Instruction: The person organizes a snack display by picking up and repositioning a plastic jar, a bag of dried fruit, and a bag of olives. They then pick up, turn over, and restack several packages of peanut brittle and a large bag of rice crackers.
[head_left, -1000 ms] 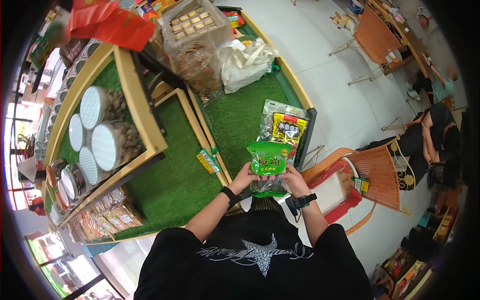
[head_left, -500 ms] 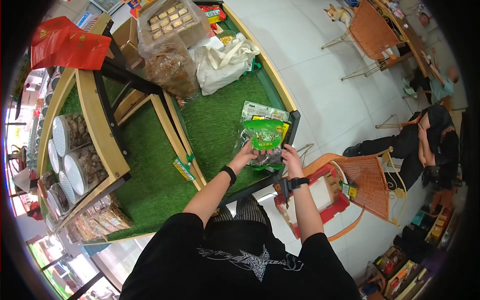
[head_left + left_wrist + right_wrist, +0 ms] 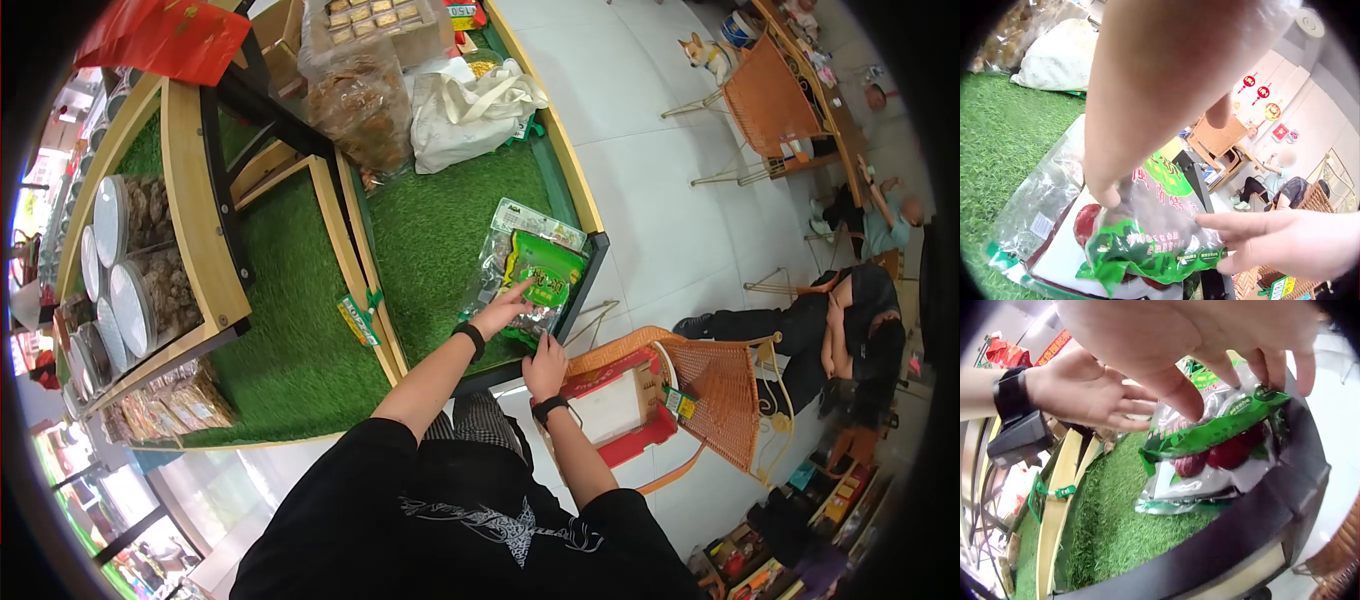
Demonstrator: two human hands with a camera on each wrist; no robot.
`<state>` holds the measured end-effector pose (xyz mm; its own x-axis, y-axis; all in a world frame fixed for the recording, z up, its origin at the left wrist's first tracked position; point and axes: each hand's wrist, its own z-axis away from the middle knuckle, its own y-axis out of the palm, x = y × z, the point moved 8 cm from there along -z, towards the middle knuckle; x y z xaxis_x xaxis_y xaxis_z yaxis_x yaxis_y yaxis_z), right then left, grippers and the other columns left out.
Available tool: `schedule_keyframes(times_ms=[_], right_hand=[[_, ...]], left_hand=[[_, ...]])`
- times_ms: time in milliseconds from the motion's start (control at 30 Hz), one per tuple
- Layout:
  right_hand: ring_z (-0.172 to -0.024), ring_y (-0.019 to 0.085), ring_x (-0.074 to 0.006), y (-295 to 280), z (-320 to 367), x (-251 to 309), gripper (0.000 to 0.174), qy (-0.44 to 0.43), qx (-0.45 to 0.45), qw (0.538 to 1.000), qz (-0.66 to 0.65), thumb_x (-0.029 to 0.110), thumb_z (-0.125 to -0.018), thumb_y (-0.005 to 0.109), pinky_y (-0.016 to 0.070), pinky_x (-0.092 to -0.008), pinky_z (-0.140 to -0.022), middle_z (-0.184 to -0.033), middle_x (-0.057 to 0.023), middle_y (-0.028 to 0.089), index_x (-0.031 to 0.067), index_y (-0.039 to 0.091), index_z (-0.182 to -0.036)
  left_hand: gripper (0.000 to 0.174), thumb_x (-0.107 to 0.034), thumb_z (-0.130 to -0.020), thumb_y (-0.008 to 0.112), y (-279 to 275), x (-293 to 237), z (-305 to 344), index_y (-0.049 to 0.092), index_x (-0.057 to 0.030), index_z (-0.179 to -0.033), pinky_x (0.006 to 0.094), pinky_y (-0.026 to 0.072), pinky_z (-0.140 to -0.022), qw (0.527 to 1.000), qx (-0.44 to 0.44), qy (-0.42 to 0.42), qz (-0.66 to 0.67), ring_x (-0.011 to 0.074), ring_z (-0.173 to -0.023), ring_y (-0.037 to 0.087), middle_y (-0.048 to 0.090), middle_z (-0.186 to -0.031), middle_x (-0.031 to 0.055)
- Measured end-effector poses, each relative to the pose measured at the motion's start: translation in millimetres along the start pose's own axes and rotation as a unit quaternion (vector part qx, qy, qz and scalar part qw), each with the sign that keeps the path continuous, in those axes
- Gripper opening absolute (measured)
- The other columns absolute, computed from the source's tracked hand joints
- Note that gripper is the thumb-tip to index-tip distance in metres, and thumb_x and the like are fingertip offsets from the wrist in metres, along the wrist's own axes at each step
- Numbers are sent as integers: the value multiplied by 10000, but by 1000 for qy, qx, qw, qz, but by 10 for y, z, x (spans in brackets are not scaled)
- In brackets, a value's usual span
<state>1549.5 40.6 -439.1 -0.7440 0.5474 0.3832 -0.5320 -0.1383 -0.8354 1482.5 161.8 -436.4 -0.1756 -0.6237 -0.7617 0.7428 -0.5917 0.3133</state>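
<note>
Head view: left hand [image 3: 500, 313] flat on green bag [image 3: 545, 275]; right hand [image 3: 545, 366] unclenched, touching edge.

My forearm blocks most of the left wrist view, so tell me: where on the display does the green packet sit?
Observer: In the head view, the green packet lies on top of other packets at the near corner of the turf shelf.
Operator: Is it being gripped?
Observer: No, the left hand rests on it with straight fingers.
Operator: Does it overhang the front?
Observer: No. The right wrist view shows turf between its near edge and the black rim.
</note>
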Motion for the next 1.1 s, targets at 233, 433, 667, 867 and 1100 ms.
schedule_keyframes(times_ms=[233, 433, 667, 867, 1100], right_hand=[[-1179, 288, -353, -131, 123, 386, 640, -101, -46, 992, 68, 154, -671, 566, 261, -450, -936, -1313, -233, 244, 68, 339, -1263], [-1204, 267, -366, -139, -168, 510, 680, -164, -43, 980, 100, 175, -682, 581, 259, -478, -934, -1333, -233, 212, 134, 296, -1298], [-1155, 328, -379, 15, -292, 414, 702, -136, 22, 989, 56, 188, -670, 565, 330, -478, -881, -1321, -230, 236, 146, 268, -1305], [-1063, 406, -383, 311, 207, 729, 590, -173, 46, 980, 89, 181, -652, 584, 363, -424, -863, -1211, -250, 361, 39, 385, -1188], [-1029, 412, -371, 822, 1118, 1868, 496, -288, 75, 954, 22, 161, -701, 572, 347, -424, -873, -1129, -208, 413, 20, 404, -1146]], left_hand=[[705, -145, -769, 524, -137, 235, 208, 133, -71, -1351, 326, 257, -976, 999, 11, 34, 13, 241, -1210, 281, 275, -1323, 142], [641, -295, -802, 498, -754, 446, 1036, 211, -81, -1334, 335, 210, -1001, 993, -81, -85, -23, 241, -1251, 228, 246, -1353, 130], [513, -297, -824, 482, -1515, 544, 2284, 349, -73, -1266, 323, 334, -905, 960, -250, -7, 128, 189, -1076, 449, 493, -1132, 86], [455, -199, -833, 460, -2009, 670, 3559, 361, -37, -1247, 284, 357, -896, 901, -400, 138, 101, 194, -1050, 477, 500, -1145, 135], [393, -157, -825, 476, -2350, 985, 5252, 418, -7, -1184, 294, 363, -890, 830, -518, 200, 52, 197, -1035, 480, 511, -1122, 146]])
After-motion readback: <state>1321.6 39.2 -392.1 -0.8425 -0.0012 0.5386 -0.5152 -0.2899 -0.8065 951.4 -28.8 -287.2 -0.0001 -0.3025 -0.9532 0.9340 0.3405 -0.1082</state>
